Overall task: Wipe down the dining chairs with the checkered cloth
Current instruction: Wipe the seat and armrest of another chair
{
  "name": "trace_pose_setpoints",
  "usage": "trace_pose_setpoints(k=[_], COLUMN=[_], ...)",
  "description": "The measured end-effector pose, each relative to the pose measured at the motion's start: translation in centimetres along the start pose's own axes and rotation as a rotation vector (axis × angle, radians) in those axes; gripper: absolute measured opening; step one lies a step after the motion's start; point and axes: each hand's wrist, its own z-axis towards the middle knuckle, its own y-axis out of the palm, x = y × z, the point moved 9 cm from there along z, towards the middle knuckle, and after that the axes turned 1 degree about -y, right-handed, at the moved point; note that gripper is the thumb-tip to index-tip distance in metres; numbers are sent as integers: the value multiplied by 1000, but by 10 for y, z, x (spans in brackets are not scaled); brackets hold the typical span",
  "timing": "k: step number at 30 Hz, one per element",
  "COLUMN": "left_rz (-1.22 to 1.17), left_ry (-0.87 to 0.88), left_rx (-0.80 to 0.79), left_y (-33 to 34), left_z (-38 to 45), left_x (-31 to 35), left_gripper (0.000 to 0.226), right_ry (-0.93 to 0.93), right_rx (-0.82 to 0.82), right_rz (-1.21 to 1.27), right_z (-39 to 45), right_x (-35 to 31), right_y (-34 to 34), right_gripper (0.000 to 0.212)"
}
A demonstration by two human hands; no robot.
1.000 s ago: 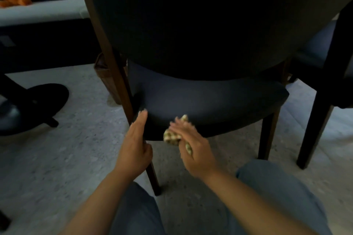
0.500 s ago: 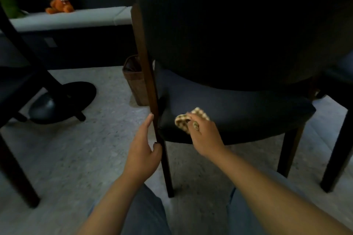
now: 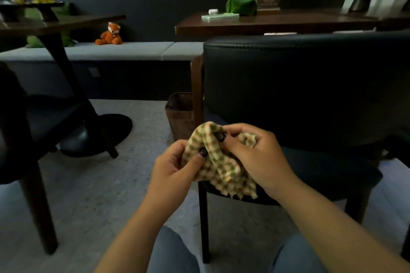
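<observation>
Now, from the left: the left hand (image 3: 172, 167) pinches one edge of the cloth (image 3: 221, 168) between thumb and fingers, and the right hand (image 3: 258, 157) grips the bunched other side, so the soft checkered fabric sags between both hands, its loose end draping down below them. Just behind and right of that grip stands the chair (image 3: 310, 86), its smooth dark backrest rising above the hands and its padded seat lying under the cloth's hanging end. Probably the right hand, nearer the backrest, wipes next.
</observation>
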Motion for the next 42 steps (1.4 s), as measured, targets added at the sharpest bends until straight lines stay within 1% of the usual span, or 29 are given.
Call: trace_pose_setpoints(k=[1,3,5,7,8,9,10,13,14,16,17,18,19,21,23,24,26,28,29,30,31,33,35,36,38,39,40,41,42], left_rz=[-26,-85,-127,-48,17,71,75,-117,-116,-49,-21,-1,25,152,375,465,555,547,465,323,152,-200,-493,-610,-738,-713,-619,-478,-352], left_ry=[-15,-53,-104,-129,-130,-141,-171,-300,-311,-330,-329,-335,-332,-301,-246,-235,-235,-273,-314,-384,-473,-609,-651,-657,-652,-649,-655,-653,-643], left_rx=[33,109,232,370,401,399,371,259,245,272,287,283,263,204,105,68,50,82,115,147,171,186,194,195,148,95,39,-3,-16], left_y=[-4,-14,-24,-31,-30,-27,-20,2,6,3,-1,-5,-12,-23,-30,-33,-39,-45,-47,-46,-43,-29,-15,-11,-2,2,6,6,4], left_z=[0,-2,-8,-18,-23,-27,-31,-40,-42,-45,-45,-44,-42,-34,-22,-16,-7,0,1,1,0,-3,-7,-8,-11,-13,-15,-17,-18], left_x=[-1,-8,-21,-34,-37,-44,-50,-76,-79,-86,-88,-88,-89,-85,-82,-83,-85,-89,-92,-99,-109,-123,-125,-125,-122,-120,-118,-121,-123], left_gripper=[8,8,11,17,14,7,4,32,31,7,14,26,32,37,37,34,30,28,27,23,20,22,26,28,39,46,45,35,19], right_ry=[28,140,225,239,230,215,196,186,204,226,224,216,216,203,178,156,100,29,-34,-108,-178,-246,-256,-258,-242,-216,-195,-184,-171], right_rx=[8,22,87,170,202,221,222,125,76,34,66,134,216,336,369,354,298,216,154,73,-24,-255,-449,-513,-603,-631,-646,-647,-637], right_rz=[4,32,35,10,9,8,1,33,66,46,8,-30,-64,-136,-199,-213,-228,-240,-271,-317,-363,-415,-485,-514,-529,-518,-507,-495,-482], right_z=[-1,-7,-16,-25,-29,-32,-35,-43,-46,-53,-55,-55,-56,-54,-49,-46,-43,-42,-42,-44,-47,-59,-73,-79,-87,-88,-89,-89,-87], right_x=[5,25,45,57,61,64,67,76,81,87,88,89,89,87,80,74,63,51,43,35,30,31,40,45,53,56,58,59,59], right_y=[0,-1,-5,-8,-8,-6,-3,11,16,15,7,-7,-24,-56,-76,-79,-78,-69,-60,-49,-34,-2,26,35,46,49,50,50,50], right_gripper=[10,11,12,12,12,14,15,16,18,21,19,15,11,5,2,5,17,15,10,9,12,14,21,21,21,21,22,22,22])
